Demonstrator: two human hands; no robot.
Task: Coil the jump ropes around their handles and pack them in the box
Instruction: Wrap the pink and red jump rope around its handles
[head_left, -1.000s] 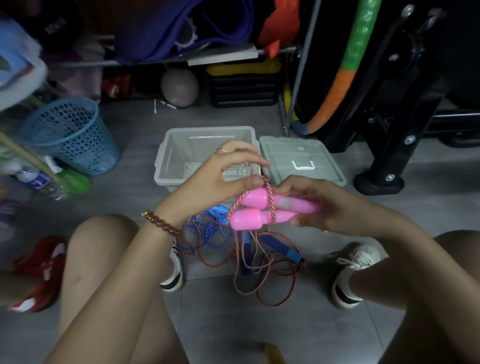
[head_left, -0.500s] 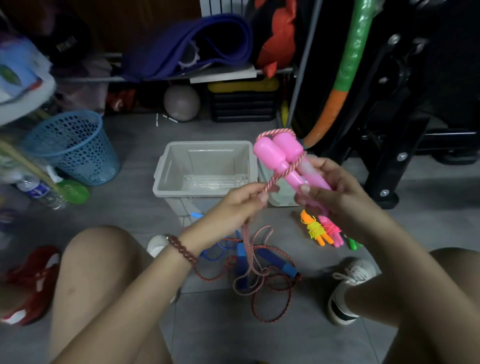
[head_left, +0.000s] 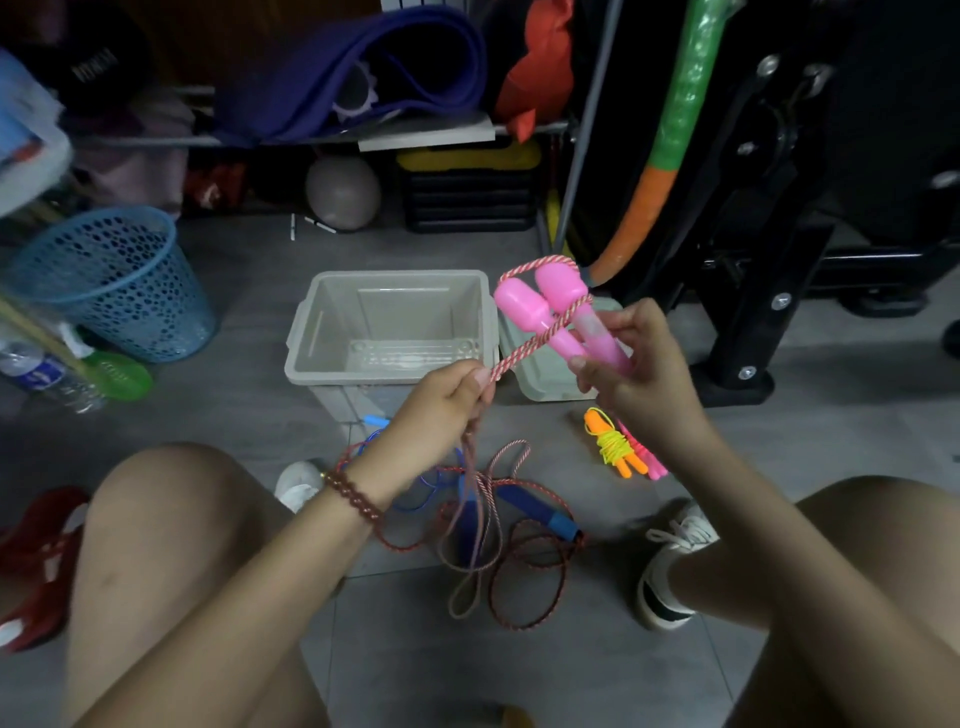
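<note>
Pink plastic jump-rope handles (head_left: 550, 322), paired side by side, sat tilted in the right hand (head_left: 644, 374), whose fingers (head_left: 631, 325) curled round their lower ends, in front of the right rim of the open grey plastic box (head_left: 311, 332). The left hand (head_left: 436, 410) pinched the red-and-white braided cord (head_left: 524, 348), which looped over the handle tops. A blue-handled rope (head_left: 535, 512) lay tangled on the floor below.
</note>
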